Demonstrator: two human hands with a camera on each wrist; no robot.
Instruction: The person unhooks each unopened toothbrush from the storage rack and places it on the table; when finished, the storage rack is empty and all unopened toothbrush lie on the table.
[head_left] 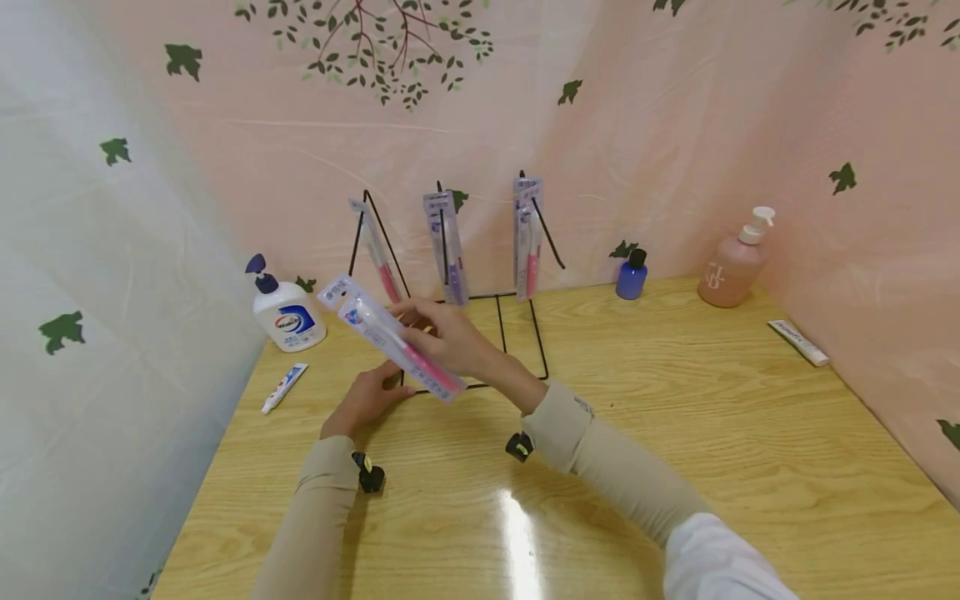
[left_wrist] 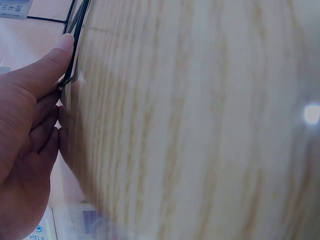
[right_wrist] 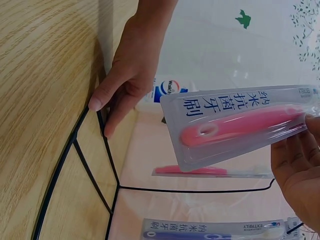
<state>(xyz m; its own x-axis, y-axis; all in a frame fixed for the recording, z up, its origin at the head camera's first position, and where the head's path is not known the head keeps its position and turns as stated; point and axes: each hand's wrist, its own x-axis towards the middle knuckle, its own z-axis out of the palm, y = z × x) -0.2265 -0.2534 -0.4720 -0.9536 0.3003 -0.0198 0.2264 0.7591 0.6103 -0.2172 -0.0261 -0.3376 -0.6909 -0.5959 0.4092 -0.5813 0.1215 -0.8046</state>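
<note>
head: above, facing forward-down | both wrists: close, sideways | shared: wire rack (head_left: 501, 325)

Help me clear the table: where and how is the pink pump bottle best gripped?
Probably round the wide body of the bottle, below its white pump, from the front left: it stands upright, curtain close behind and to its right.

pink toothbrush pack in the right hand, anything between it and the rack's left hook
Nothing visible stands between the held pack and the left hook's front end; another pink-handled pack hangs farther back on it.
</note>
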